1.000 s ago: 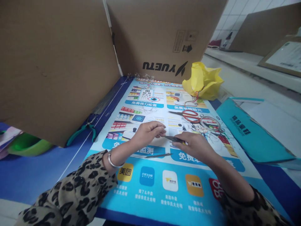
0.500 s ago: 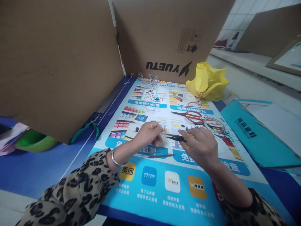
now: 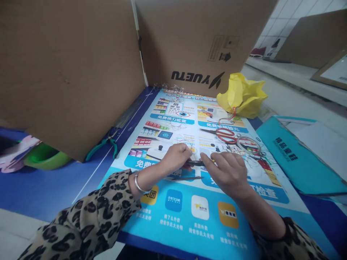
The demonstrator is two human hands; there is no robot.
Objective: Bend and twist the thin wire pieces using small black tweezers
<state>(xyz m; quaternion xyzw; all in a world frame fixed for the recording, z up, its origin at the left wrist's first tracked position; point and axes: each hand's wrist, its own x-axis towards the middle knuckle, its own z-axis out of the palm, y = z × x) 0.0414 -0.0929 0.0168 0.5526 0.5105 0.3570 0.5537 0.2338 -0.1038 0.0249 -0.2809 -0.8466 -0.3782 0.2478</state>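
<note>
My left hand [image 3: 175,159] is closed in a pinch over the printed poster [image 3: 195,213], its fingertips on something too small to make out. My right hand [image 3: 230,171] grips small dark pliers [image 3: 195,163], whose tip points left and meets my left fingertips. A thin dark tool [image 3: 184,178] lies flat on the poster just below both hands. A silver bangle [image 3: 139,185] sits on my left wrist, and both arms wear leopard-print sleeves.
Cardboard panels [image 3: 70,65] stand at the left and back. Red-handled scissors [image 3: 223,133], a round clear lid [image 3: 248,144] and wire bits lie right of the hands. A yellow bag [image 3: 242,94], green pliers [image 3: 104,144], a green bowl [image 3: 45,159] and a teal folder [image 3: 295,159] surround the poster.
Both hands have come lower and closer together. The pliers' tip has moved left until it meets my left fingertips.
</note>
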